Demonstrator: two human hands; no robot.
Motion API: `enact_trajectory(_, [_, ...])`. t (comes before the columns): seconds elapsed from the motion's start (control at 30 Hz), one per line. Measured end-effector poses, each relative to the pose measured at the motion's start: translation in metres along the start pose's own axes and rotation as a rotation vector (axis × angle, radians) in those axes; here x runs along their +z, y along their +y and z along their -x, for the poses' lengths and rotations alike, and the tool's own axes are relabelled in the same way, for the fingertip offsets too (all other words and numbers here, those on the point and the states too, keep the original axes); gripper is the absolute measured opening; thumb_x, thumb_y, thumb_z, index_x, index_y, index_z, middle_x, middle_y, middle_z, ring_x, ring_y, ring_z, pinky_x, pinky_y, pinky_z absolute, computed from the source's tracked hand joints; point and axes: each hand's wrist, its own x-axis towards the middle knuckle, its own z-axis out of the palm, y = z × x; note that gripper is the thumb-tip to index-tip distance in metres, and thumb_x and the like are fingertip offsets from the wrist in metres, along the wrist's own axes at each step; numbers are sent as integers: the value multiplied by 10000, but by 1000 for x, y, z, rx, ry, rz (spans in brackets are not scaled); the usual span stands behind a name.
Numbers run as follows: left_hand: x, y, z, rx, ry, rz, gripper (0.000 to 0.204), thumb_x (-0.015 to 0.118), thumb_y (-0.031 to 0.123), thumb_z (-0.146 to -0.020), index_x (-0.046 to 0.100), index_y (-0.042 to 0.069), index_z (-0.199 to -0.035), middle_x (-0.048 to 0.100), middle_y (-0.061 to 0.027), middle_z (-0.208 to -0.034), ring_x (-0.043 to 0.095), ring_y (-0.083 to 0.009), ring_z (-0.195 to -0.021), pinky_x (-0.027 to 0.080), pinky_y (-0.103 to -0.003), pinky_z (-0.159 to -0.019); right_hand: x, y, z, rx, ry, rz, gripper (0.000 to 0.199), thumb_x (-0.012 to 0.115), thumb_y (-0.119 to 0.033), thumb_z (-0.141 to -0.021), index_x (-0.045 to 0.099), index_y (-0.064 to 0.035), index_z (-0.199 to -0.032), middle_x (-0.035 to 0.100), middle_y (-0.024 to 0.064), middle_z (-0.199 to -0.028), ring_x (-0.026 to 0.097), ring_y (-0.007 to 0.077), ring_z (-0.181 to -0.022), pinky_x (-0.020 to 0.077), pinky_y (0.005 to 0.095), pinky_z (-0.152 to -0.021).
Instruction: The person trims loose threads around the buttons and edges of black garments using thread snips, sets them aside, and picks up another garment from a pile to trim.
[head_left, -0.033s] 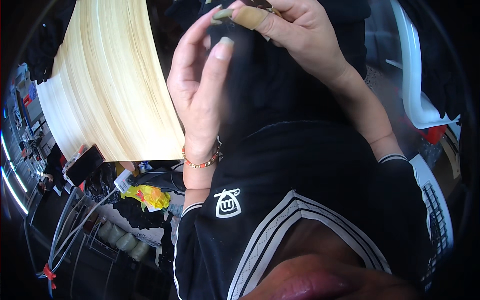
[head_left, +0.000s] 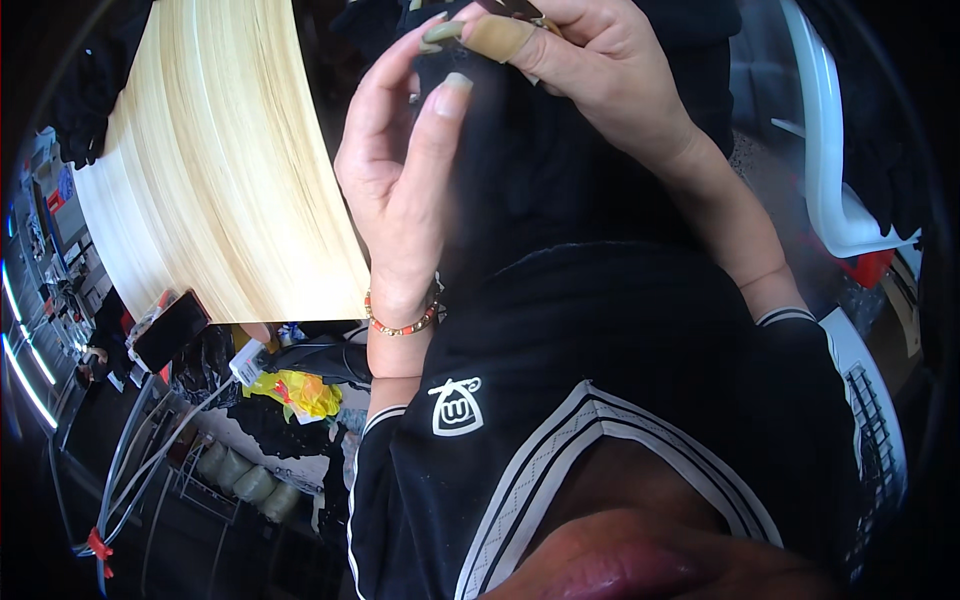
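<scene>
Brown piece: just beyond right thumb, by its tan tape; cut off at view's top.
Right hand: fingers curled near piece; pinch hidden, cannot tell.
Left hand: thumb spread from forefinger; forefinger near right thumb's tip.
Table: right edge just beside left hand.

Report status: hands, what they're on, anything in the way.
Left hand open, thumb apart. Right hand close by, small dark-brown piece at it, cut off by frame; grip unclear. No obstruction visible between hands.
</scene>
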Motion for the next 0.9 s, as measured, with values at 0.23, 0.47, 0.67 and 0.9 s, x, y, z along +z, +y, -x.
enact_trajectory(0.23, [8, -2, 3, 14, 26, -83, 387, 700, -14, -900, 598, -5, -1273, 630, -40, -1107, 576, -64, -984, 484, -181, -855, 0, -18, 6, 40, 94, 12, 148, 684, -29, -930, 686, 47, -1057, 634, -28, -864, 501, 3, -716, 394, 157, -627])
enact_trajectory(0.47, [14, -5, -4, 87, 43, -91, 377, 685, 1, -914, 589, -16, -1278, 641, -68, -1096, 611, -98, -993, 499, -218, -889, 10, -32, 17, -158, 138, 579, 247, 811, -73, -823, 698, 37, -1013, 553, -13, -767, 395, 8, -599, 304, 188, -503])
enact_trajectory(0.67, [12, -17, -5, 166, 66, -171, 440, 705, -34, -883, 568, -24, -1301, 656, -82, -1102, 639, -119, -1012, 501, -232, -909, 10, -29, 13, -93, 139, 505, 234, 800, -51, -821, 695, 35, -1011, 500, -37, -688, 395, 9, -596, 306, 187, -495])
enact_trajectory(0.9, [14, -9, -3, 135, 12, -269, 460, 748, -66, -817, 617, -3, -1253, 597, -8, -1126, 563, -82, -1020, 507, -207, -891, 2, -9, 8, 120, 178, 99, 69, 719, -23, -885, 707, 44, -877, 590, -59, -728, 447, -9, -625, 336, 168, -540])
